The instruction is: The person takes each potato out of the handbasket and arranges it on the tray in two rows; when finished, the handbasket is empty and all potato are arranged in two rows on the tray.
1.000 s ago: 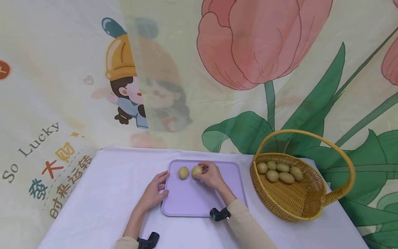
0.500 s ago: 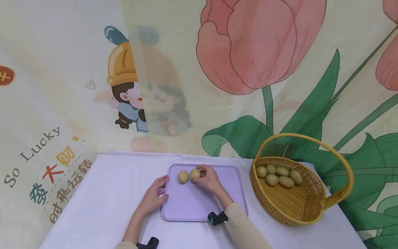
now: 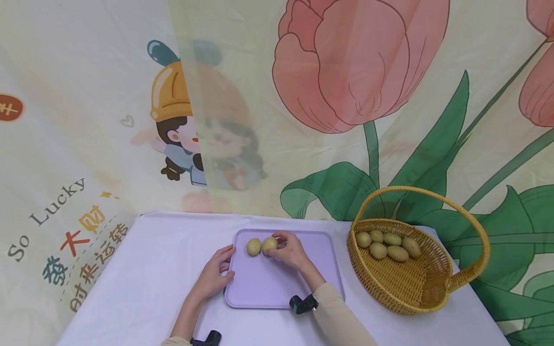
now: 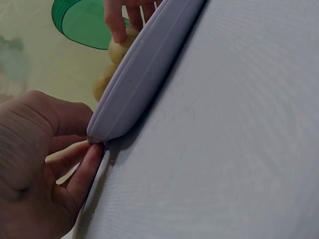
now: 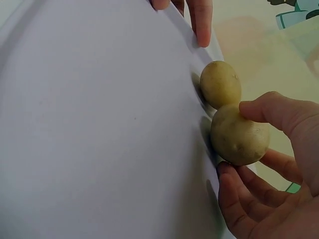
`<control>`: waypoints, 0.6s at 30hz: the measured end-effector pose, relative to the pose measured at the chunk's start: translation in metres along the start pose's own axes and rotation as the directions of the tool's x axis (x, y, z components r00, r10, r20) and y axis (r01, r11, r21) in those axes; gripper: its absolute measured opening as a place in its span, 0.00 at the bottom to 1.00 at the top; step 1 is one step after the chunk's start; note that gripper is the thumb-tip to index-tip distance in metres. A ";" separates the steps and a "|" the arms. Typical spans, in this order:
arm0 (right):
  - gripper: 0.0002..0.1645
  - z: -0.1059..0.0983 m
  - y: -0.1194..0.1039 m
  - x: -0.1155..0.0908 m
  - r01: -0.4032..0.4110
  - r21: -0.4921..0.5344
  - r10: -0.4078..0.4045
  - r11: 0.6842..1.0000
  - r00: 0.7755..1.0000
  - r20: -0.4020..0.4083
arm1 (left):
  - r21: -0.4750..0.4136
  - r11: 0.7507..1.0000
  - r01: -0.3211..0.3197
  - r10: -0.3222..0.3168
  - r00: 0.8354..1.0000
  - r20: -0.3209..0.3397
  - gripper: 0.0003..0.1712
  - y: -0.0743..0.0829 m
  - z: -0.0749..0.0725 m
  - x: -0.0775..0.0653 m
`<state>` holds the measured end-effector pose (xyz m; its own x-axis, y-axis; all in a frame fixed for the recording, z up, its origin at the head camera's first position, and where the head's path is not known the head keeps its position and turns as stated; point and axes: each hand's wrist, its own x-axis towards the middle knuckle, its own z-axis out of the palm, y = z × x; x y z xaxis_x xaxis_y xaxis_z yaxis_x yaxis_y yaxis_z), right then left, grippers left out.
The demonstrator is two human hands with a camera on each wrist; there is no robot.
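Note:
My right hand [image 3: 291, 250] pinches a potato [image 5: 238, 135] at the far left part of the lilac tray [image 3: 281, 283], thumb on one side and fingers on the other. A second potato [image 3: 254, 247] lies just left of it; in the right wrist view the two look to be touching. At the tray's left rim is my left hand [image 3: 215, 273], gripping the edge between thumb and fingers. The left wrist view shows that grip close up on the tray's outer wall [image 4: 134, 94], with both potatoes partly hidden behind it.
To the right of the tray stands a wicker basket [image 3: 426, 303] with a tall arched handle. Several potatoes [image 3: 398, 253] lie along its far side. A white cloth [image 3: 143, 278] covers the table, and a printed curtain [image 3: 242, 202] hangs behind the back edge.
My right hand has moved the pinched potato slightly left, closing the gap to the other potato. The left hand keeps its place on the tray. The head view has tilted a little upward.

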<state>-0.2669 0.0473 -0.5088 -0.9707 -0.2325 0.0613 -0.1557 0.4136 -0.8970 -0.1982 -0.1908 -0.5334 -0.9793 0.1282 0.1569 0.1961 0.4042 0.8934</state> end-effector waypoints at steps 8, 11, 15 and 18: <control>0.31 -0.021 -0.004 -0.004 -0.036 -0.030 0.036 0.999 0.999 -0.005 | 0.016 1.000 -0.022 0.022 1.000 -0.008 0.33 -0.002 0.000 0.000; 0.29 -0.040 -0.007 -0.008 -0.042 -0.048 0.040 0.998 0.999 -0.035 | 0.016 0.999 -0.029 0.029 1.000 -0.004 0.33 -0.002 0.001 0.000; 0.25 -0.075 -0.012 -0.019 -0.032 -0.068 0.025 0.997 0.995 -0.096 | 0.016 1.000 -0.025 0.025 1.000 -0.003 0.33 -0.001 0.001 -0.001; 0.22 -0.107 -0.012 -0.030 -0.009 -0.096 -0.005 0.995 0.989 -0.146 | 0.020 1.000 -0.021 0.021 1.000 -0.005 0.33 0.000 0.001 -0.001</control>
<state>-0.2552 0.1433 -0.4538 -0.9863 -0.1038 0.1286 -0.1635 0.4984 -0.8514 -0.1977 -0.1897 -0.5343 -0.9752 0.1321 0.1775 0.2173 0.4197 0.8813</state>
